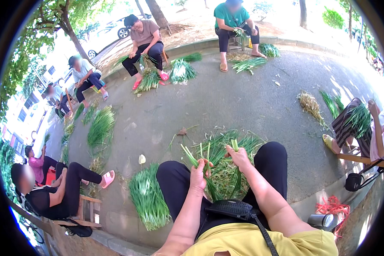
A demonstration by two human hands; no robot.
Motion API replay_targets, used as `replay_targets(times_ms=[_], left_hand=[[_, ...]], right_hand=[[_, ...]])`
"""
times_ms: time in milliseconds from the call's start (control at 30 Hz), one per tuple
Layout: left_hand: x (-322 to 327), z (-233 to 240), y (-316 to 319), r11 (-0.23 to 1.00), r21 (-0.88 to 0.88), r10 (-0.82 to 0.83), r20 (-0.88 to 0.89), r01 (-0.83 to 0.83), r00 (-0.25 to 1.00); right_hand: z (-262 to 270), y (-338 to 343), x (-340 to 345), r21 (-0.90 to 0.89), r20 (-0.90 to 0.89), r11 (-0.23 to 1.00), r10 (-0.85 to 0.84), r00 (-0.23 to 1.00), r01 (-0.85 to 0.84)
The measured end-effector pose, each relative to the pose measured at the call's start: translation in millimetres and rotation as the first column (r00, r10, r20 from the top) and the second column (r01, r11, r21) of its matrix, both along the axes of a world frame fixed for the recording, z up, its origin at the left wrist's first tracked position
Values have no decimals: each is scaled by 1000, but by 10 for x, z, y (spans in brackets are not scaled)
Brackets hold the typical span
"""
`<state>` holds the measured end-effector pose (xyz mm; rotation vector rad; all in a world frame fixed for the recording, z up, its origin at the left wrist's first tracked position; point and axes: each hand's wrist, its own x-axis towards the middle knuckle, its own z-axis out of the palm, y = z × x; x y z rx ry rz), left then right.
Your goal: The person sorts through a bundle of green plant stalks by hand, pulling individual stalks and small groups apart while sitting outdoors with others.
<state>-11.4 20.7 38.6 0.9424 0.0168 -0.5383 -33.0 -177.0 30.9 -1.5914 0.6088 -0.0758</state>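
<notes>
My left hand (198, 176) is closed around several green chive stalks (188, 155), their pale ends fanned out upward to the left. In my right hand (239, 157) is a small bunch of chives (234, 145), pale ends up and green leaves hanging below the fist. Both hands are between my knees, apart from each other. Beneath them lies a heap of yellowish trimmings (226, 180), with loose chives (216, 148) spread on the pavement beyond. A thick stack of chives (149, 198) lies beside my left knee. On my lap rests a black bag (228, 206) with a strap.
Seated people with chives surround the paved ground (179, 112). A person (48, 195) sits close on the left, another (376, 134) on the right. A metal flask (319, 220) and red plastic strips (334, 208) lie behind my right side. A chive pile (101, 125) lies further off left.
</notes>
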Motion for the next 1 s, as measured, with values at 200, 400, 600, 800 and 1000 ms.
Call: replay_targets(times_ms=[200,400,600,800,1000], left_hand=[[-169,-15,-192,980,116,-159,-36,162,987],[-263,72,-195,952,191,-237,-31,239,971],[-341,282,-255,939,195,-281,-44,284,959],[-337,348,-227,854,459,-342,142,245,929],[-304,302,-34,955,283,-115,69,91,991]], right_hand=[[556,253,-167,200,141,975,69,988,-97],[450,161,-230,397,52,905,144,988,-153],[541,198,-312,417,91,908,5,996,-43],[594,28,-273,411,141,874,-342,929,260],[806,-320,-356,543,236,828,-312,920,141]])
